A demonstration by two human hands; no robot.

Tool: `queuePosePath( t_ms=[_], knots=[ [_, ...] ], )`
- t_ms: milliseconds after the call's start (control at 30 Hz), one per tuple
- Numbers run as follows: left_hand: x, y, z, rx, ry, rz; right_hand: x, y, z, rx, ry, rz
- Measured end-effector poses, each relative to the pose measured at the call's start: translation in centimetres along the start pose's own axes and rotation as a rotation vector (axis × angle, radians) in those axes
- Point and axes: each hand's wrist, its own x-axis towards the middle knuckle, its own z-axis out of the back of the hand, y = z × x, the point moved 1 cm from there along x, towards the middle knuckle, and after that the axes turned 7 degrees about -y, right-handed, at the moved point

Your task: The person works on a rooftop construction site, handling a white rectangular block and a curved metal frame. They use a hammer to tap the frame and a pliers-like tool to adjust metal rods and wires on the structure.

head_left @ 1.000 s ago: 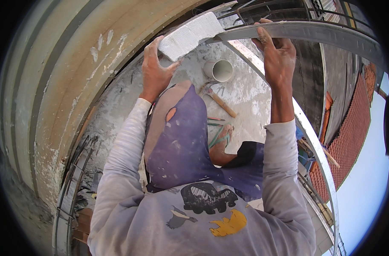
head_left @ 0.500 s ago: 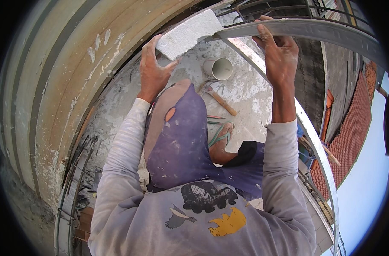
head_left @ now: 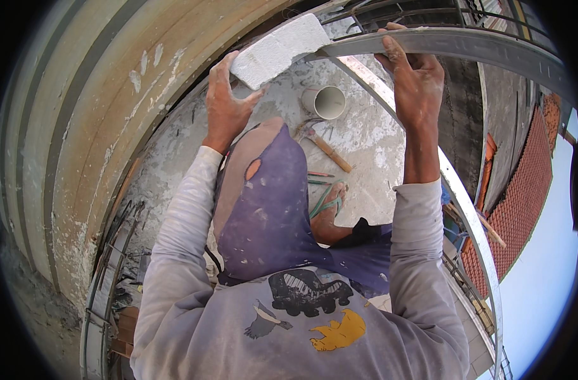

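A white, rough-faced block, perhaps foam or light concrete, is tilted at the top of the view. My left hand grips its lower left end, thumb apart from the fingers. The block's far right end touches or overlaps the tip of a long grey metal channel. On that channel my right hand is closed, thumb on the near side and fingers partly hidden behind it. A claw hammer with a wooden handle and a white round pipe or cup are on the floor between my arms.
A ribbed, plaster-stained wall curves along the left. Two thin pencil-like sticks lie by my sandalled foot. Another pale metal strip bends down the right side. Rebar stands lower left; a tiled roof lies beyond.
Both hands keep their holds, and the block and channel stay almost in place. The dark trouser cloth over my bent leg has shifted slightly.
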Motion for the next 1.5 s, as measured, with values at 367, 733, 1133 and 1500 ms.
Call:
queuePosePath(
  t_ms=[367, 733, 1133, 1500],
  knots=[
    [0.1, 0.0, 0.0, -0.009, -0.008, 0.011, 0.2, -0.8, -0.3, 0.048, -0.012, -0.014],
    [-5.3, 2.3, 10.5, 0.007, 0.194, 0.311, 0.5, -0.9, 0.0, -0.072, -0.004, 0.025],
    [-12.7, 8.5, 14.1, -0.322, 0.423, 0.885, 0.6, -1.1, 0.0, -0.047, -0.013, -0.027],
    [-12.6, 8.9, 11.3, 0.469, 0.307, 0.336, 0.7, -1.9, 0.3, -0.076, -0.017, 0.084]
  ],
)
